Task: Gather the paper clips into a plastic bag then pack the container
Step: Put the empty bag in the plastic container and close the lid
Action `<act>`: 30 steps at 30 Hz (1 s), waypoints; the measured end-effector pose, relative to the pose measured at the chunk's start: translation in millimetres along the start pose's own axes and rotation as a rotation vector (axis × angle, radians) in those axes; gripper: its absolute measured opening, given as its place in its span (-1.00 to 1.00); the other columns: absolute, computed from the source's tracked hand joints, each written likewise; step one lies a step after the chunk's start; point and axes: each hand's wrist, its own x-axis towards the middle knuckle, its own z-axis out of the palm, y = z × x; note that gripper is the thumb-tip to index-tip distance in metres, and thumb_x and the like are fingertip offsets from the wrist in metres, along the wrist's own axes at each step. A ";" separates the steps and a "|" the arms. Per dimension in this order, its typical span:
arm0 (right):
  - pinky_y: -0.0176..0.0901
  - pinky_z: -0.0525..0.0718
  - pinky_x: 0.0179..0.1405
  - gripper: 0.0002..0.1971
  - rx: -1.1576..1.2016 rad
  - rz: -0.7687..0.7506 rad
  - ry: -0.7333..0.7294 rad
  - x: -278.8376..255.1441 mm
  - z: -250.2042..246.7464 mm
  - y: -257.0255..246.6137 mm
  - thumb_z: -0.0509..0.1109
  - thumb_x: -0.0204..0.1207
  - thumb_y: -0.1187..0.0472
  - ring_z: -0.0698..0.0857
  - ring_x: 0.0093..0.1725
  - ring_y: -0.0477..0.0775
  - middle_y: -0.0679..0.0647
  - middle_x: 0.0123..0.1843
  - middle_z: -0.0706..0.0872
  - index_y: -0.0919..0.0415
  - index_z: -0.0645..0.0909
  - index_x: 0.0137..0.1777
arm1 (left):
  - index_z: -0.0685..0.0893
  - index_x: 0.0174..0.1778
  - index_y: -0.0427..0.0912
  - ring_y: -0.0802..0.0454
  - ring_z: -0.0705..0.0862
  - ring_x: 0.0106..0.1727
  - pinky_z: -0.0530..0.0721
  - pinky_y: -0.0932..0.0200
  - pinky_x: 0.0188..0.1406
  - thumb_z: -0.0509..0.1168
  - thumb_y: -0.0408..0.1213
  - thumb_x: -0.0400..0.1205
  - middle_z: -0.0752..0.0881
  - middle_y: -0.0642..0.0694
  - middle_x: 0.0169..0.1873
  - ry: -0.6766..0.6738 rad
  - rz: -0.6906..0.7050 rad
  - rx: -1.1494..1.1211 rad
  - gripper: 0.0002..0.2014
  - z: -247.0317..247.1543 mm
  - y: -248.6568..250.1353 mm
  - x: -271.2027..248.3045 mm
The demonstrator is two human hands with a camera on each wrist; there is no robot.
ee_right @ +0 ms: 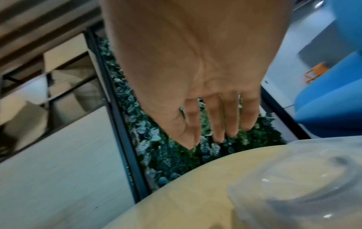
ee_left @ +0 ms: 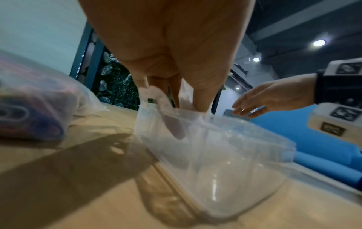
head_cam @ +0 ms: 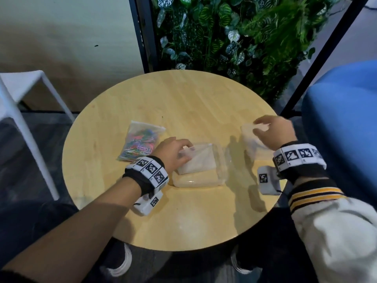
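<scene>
A zip bag of coloured paper clips (head_cam: 140, 144) lies on the round wooden table (head_cam: 183, 103), left of centre; it shows blurred at the left of the left wrist view (ee_left: 35, 108). A clear plastic container (head_cam: 201, 170) sits mid-table. My left hand (head_cam: 186, 151) pinches its rim at the near-left corner (ee_left: 176, 106), fingers inside the wall, and the container (ee_left: 215, 155) looks tipped. The clear lid (head_cam: 250, 139) lies to the right. My right hand (head_cam: 263, 127) hovers over it with fingers straight (ee_right: 215, 131), holding nothing; the lid (ee_right: 303, 178) is below the palm.
A white chair (head_cam: 24, 94) stands to the left and a blue seat (head_cam: 342, 119) to the right of the table. A wall of green leaves (head_cam: 234, 37) in a black frame rises behind it. The table's near half (head_cam: 193, 217) is bare wood.
</scene>
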 end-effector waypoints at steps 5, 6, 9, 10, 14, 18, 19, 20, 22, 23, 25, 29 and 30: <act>0.42 0.45 0.38 0.02 -0.209 0.411 -0.051 25.7 26.3 42.0 0.55 0.19 -0.35 0.37 0.47 0.46 0.34 0.53 0.32 0.10 0.24 0.57 | 0.57 0.34 0.20 -0.03 0.48 0.26 0.50 0.08 0.24 0.49 -0.16 0.51 0.73 0.05 0.05 -0.014 0.086 0.159 -0.52 4.7 9.1 12.0; 0.42 0.47 0.36 0.12 -0.204 0.456 -0.078 25.9 31.4 49.3 0.56 0.10 -0.40 0.39 0.45 0.48 0.34 0.52 0.34 0.13 0.21 0.57 | 0.58 0.35 0.20 -0.04 0.48 0.27 0.49 0.06 0.28 0.47 -0.16 0.54 0.74 0.07 0.09 -0.030 0.107 0.197 -0.54 6.8 9.3 15.0; 0.24 0.57 0.17 0.26 -0.132 0.513 -0.169 24.0 36.7 61.6 0.51 -0.07 -0.54 0.58 0.30 0.44 0.30 0.40 0.53 0.20 0.22 0.54 | 0.64 0.34 0.16 -0.05 0.56 0.29 0.37 0.04 0.45 0.39 -0.15 0.62 0.72 0.12 0.20 -0.074 0.214 0.334 -0.64 13.1 9.8 23.9; 0.21 0.59 0.14 0.28 -0.140 0.511 -0.186 24.0 36.4 64.4 0.50 -0.10 -0.57 0.61 0.26 0.43 0.28 0.36 0.57 0.20 0.23 0.53 | 0.65 0.34 0.15 -0.03 0.57 0.30 0.31 0.04 0.47 0.37 -0.15 0.63 0.69 0.10 0.23 -0.079 0.245 0.359 -0.66 15.3 11.1 25.6; 0.26 0.71 0.06 0.13 -0.131 0.494 -0.147 26.3 23.0 74.5 0.52 -0.03 -0.52 0.68 0.12 0.40 0.23 0.21 0.63 0.02 0.23 0.49 | 0.70 0.32 0.12 -0.01 0.52 0.27 0.29 0.08 0.41 0.33 -0.22 0.64 0.59 0.01 0.18 -0.043 0.270 0.351 -0.67 23.4 12.4 32.1; 0.24 0.70 0.14 -0.44 0.226 0.550 0.136 29.3 1.2 70.0 0.54 0.41 0.00 0.70 0.16 0.31 0.26 0.25 0.68 0.21 0.49 0.33 | 0.74 0.23 0.05 -0.08 0.61 0.17 0.48 0.03 0.32 0.24 -0.50 0.57 0.69 0.01 0.12 -0.017 0.202 0.274 -0.56 24.8 19.9 34.8; 0.18 0.70 0.15 -0.55 0.331 0.489 0.241 28.6 -2.7 64.7 0.49 0.47 0.03 0.71 0.14 0.26 0.22 0.23 0.70 0.19 0.54 0.29 | 0.75 0.18 0.04 -0.09 0.62 0.16 0.53 0.01 0.30 0.24 -0.53 0.55 0.70 0.02 0.12 0.014 0.179 0.238 -0.57 24.2 20.1 34.2; 0.09 0.71 0.12 -0.64 0.430 0.407 0.344 26.8 -5.7 57.9 0.44 0.51 0.04 0.72 0.11 0.20 0.18 0.19 0.72 0.17 0.58 0.25 | 0.75 0.12 0.04 -0.08 0.61 0.16 0.55 0.02 0.31 0.27 -0.53 0.54 0.69 0.02 0.12 0.047 0.161 0.205 -0.60 24.0 19.6 32.6; -0.04 0.71 0.03 -0.70 0.564 0.254 0.470 21.7 -11.1 39.9 0.35 0.54 -0.03 0.75 0.01 0.13 0.12 0.05 0.76 0.15 0.63 0.14 | 0.74 0.05 0.09 -0.05 0.57 0.19 0.54 0.01 0.32 0.38 -0.43 0.51 0.60 0.03 0.13 0.095 0.136 0.178 -0.68 23.1 16.4 29.9; -0.02 0.73 -0.01 -0.69 0.621 0.201 0.480 18.4 -11.7 30.7 0.30 0.54 -0.09 0.76 -0.05 0.13 0.10 -0.03 0.77 0.11 0.63 0.09 | 0.74 0.06 0.12 -0.04 0.55 0.18 0.54 -0.01 0.31 0.44 -0.36 0.49 0.55 0.04 0.11 0.106 0.119 0.180 -0.69 21.9 14.7 28.5; 0.14 0.77 -0.13 -0.67 0.716 0.144 0.413 12.0 -8.4 10.4 0.22 0.55 -0.18 0.77 -0.20 0.18 0.11 -0.19 0.77 0.06 0.63 -0.01 | 0.72 0.11 0.15 -0.04 0.54 0.17 0.56 -0.03 0.27 0.51 -0.28 0.44 0.51 0.04 0.08 0.123 0.077 0.149 -0.65 16.5 10.2 25.2; -0.05 0.67 -0.41 -0.66 0.812 0.150 0.087 -15.0 19.0 -22.3 0.20 0.68 0.00 0.64 -0.51 0.06 0.09 -0.42 0.66 0.28 0.62 0.10 | 0.73 0.13 0.03 0.01 0.60 0.04 0.63 0.05 0.17 0.50 -0.32 0.50 0.55 -0.04 0.04 0.274 -0.064 -0.104 -0.70 -4.2 -4.1 13.4; -0.08 0.67 -0.43 -0.69 0.838 0.171 0.015 -22.7 26.1 -27.9 0.21 0.69 0.04 0.63 -0.52 0.03 0.07 -0.42 0.66 0.29 0.62 0.14 | 0.74 0.11 0.00 0.01 0.61 -0.04 0.66 0.04 0.14 0.46 -0.33 0.54 0.56 -0.06 0.01 0.321 -0.122 -0.170 -0.76 -10.0 -6.9 9.2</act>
